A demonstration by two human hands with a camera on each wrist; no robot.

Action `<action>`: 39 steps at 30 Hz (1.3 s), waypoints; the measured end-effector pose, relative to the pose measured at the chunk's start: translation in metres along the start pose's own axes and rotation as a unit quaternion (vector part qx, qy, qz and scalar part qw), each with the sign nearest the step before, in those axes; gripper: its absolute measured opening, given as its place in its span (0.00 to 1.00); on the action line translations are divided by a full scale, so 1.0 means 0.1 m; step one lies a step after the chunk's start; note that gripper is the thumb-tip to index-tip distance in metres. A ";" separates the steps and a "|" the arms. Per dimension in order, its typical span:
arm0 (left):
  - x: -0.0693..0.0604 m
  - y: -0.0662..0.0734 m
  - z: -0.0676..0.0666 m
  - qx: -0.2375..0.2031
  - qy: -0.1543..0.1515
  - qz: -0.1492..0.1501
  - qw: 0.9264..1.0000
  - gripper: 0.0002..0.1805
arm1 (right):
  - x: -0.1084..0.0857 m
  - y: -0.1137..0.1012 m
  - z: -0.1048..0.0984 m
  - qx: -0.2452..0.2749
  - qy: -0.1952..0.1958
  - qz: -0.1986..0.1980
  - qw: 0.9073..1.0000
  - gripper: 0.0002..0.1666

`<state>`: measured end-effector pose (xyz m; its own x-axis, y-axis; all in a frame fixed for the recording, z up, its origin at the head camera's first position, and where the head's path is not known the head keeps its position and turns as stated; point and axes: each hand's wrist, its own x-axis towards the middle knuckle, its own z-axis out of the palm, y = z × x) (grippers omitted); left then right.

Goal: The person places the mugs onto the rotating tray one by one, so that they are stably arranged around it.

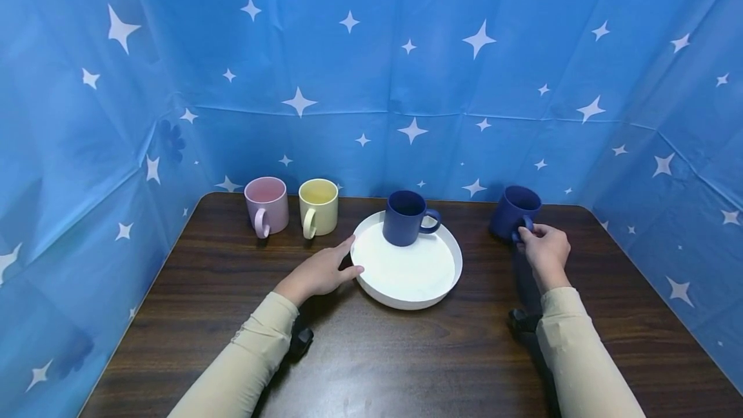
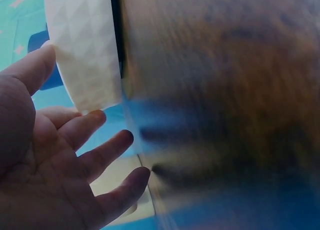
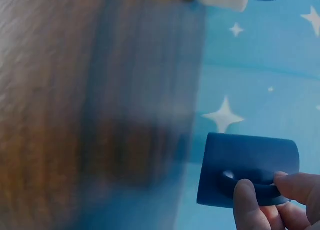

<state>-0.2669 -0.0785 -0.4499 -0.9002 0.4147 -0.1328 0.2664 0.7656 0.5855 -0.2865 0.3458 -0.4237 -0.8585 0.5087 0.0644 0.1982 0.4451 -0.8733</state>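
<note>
A round white tray bears a dark blue mug near its back edge, handle to the right. My left hand touches the tray's left rim with thumb and fingertips, fingers spread; in the left wrist view the hand lies against the tray's patterned side. To the right, my right hand pinches the handle of a second dark blue mug. The right wrist view shows thumb and fingers on that mug's handle, the mug beyond them.
A pink mug and a yellow mug stand upright at the back left of the dark wooden table, left of the tray. A blue star-patterned cloth surrounds the table's back and sides.
</note>
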 end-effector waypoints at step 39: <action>0.00 0.03 -0.03 -0.003 -0.001 0.016 1.000 0.43 | -0.61 -0.50 -0.11 -0.034 -0.030 -0.110 0.993 0.21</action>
<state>-0.2667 -0.0772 -0.4458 -0.8906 0.4400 -0.1148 0.2935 0.7490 0.5940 -0.2393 0.3006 -0.3785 -0.9110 0.3492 0.2196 0.0319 0.5903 -0.8066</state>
